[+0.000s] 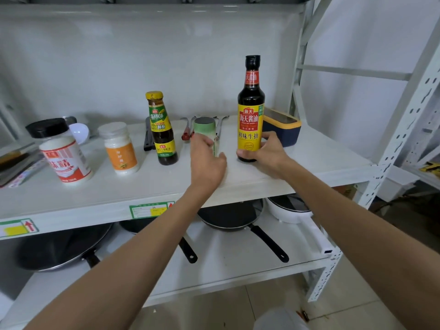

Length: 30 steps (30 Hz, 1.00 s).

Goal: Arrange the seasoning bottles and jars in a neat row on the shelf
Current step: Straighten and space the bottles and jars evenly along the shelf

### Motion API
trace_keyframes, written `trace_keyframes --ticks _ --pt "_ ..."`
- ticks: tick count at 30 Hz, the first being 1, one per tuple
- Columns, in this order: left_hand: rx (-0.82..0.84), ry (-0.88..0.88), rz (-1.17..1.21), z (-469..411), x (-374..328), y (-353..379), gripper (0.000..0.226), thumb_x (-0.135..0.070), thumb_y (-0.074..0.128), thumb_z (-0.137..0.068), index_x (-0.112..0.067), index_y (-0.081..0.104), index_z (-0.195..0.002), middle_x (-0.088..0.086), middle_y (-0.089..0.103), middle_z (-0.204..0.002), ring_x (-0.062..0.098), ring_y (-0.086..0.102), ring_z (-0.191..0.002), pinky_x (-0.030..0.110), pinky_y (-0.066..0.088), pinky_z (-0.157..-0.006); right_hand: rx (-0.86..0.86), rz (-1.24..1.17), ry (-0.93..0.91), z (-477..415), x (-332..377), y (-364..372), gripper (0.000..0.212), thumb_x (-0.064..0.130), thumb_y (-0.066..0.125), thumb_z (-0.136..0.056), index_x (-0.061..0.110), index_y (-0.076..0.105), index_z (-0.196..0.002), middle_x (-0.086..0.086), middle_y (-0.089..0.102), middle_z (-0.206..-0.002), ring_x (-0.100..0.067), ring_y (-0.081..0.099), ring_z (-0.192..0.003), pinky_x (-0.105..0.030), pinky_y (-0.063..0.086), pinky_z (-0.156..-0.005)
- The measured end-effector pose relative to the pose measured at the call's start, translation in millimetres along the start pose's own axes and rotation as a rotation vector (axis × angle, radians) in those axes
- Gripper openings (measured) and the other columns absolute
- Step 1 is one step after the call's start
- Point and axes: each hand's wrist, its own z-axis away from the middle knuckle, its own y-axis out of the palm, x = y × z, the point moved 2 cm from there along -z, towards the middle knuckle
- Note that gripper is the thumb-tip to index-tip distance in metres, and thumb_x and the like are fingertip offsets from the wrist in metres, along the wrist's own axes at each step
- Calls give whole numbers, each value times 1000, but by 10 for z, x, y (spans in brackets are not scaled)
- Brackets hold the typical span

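On the white shelf (309, 160) stand, from left to right, a black-capped MSG jar (62, 153), a white jar with an orange label (119, 148), a small oyster sauce bottle with a yellow cap (161, 129), a green-lidded shaker (205, 129) and a tall soy sauce bottle (250, 108). My left hand (206, 160) wraps around the shaker's lower part and hides it. My right hand (269, 154) grips the base of the soy sauce bottle, which stands upright on the shelf.
Behind the row lie tongs and utensils (188, 129), a black-handled tool (147, 136) and a navy box with a yellow rim (283, 127). A white ladle (79, 132) and flat packets (16, 165) sit at the left. Pans (233, 217) fill the lower shelf.
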Motion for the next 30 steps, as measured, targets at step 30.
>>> trace_keyframes --ticks 30 --pt "175 -73 -620 -393 324 257 44 -61 61 -78 -24 66 -102 1 69 -94 24 63 -94 37 52 -75 -217 125 -115 -213 -239 -166 56 15 76 -83 6 51 -133 -8 62 -122 -15 54 -100 -26 45 -86"
